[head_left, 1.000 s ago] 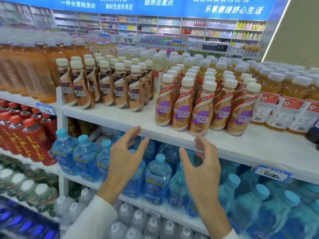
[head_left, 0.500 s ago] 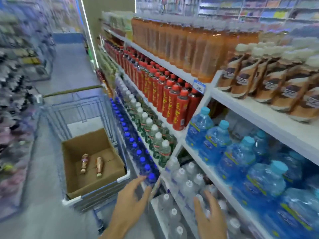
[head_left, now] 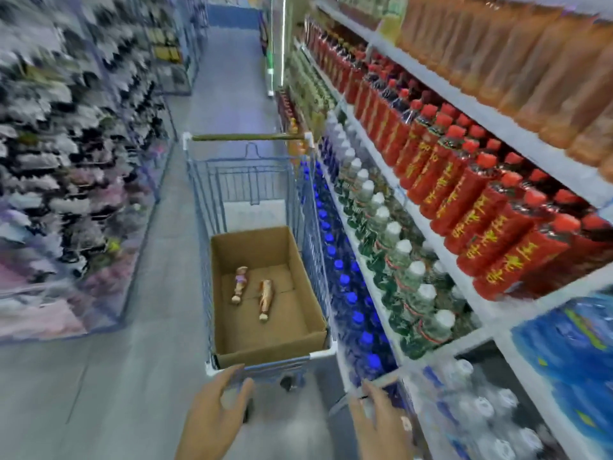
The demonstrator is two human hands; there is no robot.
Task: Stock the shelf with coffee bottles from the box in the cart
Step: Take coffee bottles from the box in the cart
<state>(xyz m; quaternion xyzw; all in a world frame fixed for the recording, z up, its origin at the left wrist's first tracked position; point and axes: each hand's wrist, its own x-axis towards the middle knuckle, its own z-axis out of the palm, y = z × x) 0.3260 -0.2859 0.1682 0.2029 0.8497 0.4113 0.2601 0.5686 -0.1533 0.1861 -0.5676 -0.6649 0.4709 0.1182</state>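
Observation:
A blue wire cart (head_left: 300,200) stands in the aisle ahead of me with an open cardboard box (head_left: 252,247) in its near end. Two coffee bottles lie flat on the box floor: one with a purple label (head_left: 239,284) on the left, a browner one (head_left: 265,299) to its right. My left hand (head_left: 214,418) hovers just short of the cart's near rim, fingers relaxed and holding nothing. My right hand (head_left: 381,423) is low beside the bottom shelf, also with loose fingers and nothing in it. The coffee shelf is out of view.
Shelving (head_left: 517,134) runs along the right: orange drinks on top, red bottles (head_left: 464,200) below, white-capped green bottles (head_left: 391,247), blue-capped bottles (head_left: 345,293) at the floor, clear water bottles near me. A blurred rack (head_left: 73,134) lines the left. Grey floor (head_left: 99,376) lies between.
My view swung left from the coffee shelf to the aisle and the cart. Both hands dropped from shelf height and now reach toward the cart's near end, which is closer and centred.

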